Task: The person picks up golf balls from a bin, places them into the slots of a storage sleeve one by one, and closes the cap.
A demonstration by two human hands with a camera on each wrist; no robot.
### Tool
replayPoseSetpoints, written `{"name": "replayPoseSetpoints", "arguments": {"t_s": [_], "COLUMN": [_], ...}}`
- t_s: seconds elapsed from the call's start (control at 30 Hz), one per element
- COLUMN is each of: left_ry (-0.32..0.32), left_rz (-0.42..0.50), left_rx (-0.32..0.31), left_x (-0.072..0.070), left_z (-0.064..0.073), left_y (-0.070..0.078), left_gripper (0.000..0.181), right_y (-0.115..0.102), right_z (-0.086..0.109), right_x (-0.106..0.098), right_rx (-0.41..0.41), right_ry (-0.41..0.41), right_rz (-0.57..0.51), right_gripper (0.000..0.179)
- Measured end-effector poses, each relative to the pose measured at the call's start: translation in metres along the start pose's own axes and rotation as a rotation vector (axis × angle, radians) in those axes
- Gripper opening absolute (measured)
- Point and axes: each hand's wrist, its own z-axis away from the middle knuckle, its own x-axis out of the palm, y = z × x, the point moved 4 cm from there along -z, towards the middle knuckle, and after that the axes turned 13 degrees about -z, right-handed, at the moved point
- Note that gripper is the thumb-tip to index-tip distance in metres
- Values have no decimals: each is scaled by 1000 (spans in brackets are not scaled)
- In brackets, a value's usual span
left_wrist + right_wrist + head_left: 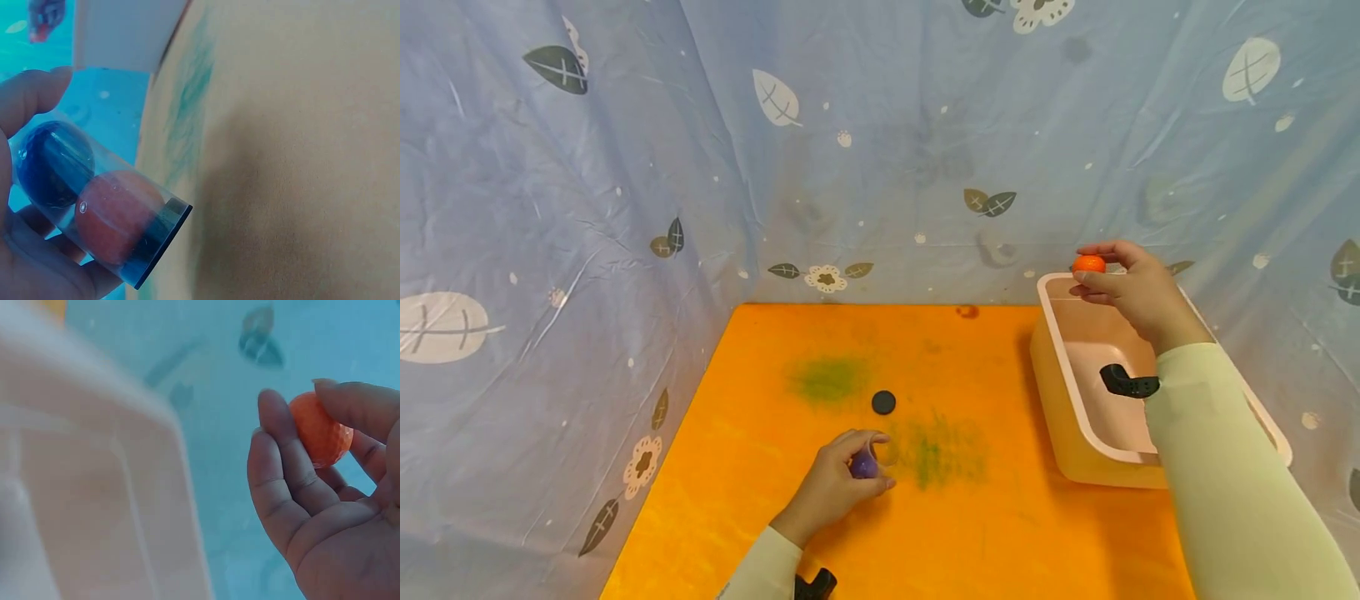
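My left hand (835, 479) grips a clear cylinder (140, 250) low over the orange tabletop. Inside it are two balls, a dark blue-purple ball (55, 164) and a reddish ball (119, 215) beside a dark-edged end. From the head view the purple ball (864, 465) shows between thumb and fingers, while the reddish one is hidden. An orange golf ball (320, 430) is pinched between the thumb and fingers of my right hand (1138, 287), held up at the far rim of the pale pink bin (1075, 400).
On the table (760, 467) lies a small black disc (883, 402), just beyond the left hand. Green smudges (831, 379) mark the tabletop. A patterned blue-grey curtain (887, 150) hangs behind and along both sides. The bin stands at the table's right.
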Motion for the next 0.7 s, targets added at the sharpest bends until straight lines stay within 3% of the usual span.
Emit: {"name": "replayPoseSetpoints", "arguments": {"t_s": [0.17,0.37,0.53,0.7], "left_ry": [-6,-22,-24,-16], "left_rz": [15,-1,-20,-27], "left_rx": [-2,1,7,7], "left_x": [2,4,3,2], "left_z": [-1,-2,-2,-5], "left_y": [-1,-3,-2,0], "left_gripper": [54,56,56,54], "right_y": [-15,-23,-24,-13], "right_z": [12,33,51,65], "right_x": [34,72,105,138], "right_rx": [-89,-124,-171,-221], "right_ry": [-42,-100,-153,-255], "right_rz": [-13,-20,-38,-119], "right_gripper": [39,36,37,35]}}
